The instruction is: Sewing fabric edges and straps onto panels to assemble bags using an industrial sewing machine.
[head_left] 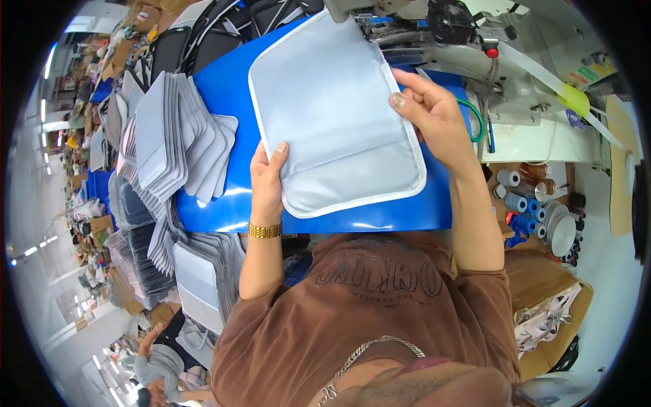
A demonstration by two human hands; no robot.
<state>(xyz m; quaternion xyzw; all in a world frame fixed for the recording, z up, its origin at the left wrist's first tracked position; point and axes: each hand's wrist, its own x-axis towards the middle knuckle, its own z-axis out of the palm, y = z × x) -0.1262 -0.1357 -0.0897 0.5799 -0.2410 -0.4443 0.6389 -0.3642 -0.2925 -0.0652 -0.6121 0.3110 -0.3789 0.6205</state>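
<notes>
A light grey fabric panel [332, 102] with rounded corners and white bound edges is held up over the blue tabletop [224, 216]. A seam crosses its lower part. My left hand [270, 173] grips the panel's left edge, thumb on top and fingers behind. On the opposite edge, my right hand [427, 112] pinches the white binding between thumb and fingers. The panel's far end reaches up beside the sewing machine [407, 41], whose needle area is partly hidden. What lies behind the panel cannot be seen.
Stacked grey panels [163, 136] lie at the left of the table, with more piles [203, 278] below. Green-handled scissors [480, 122] rest by the machine at right. Thread spools [519, 203] and an open cardboard box [549, 298] stand lower right. Another person [159, 370] is far lower left.
</notes>
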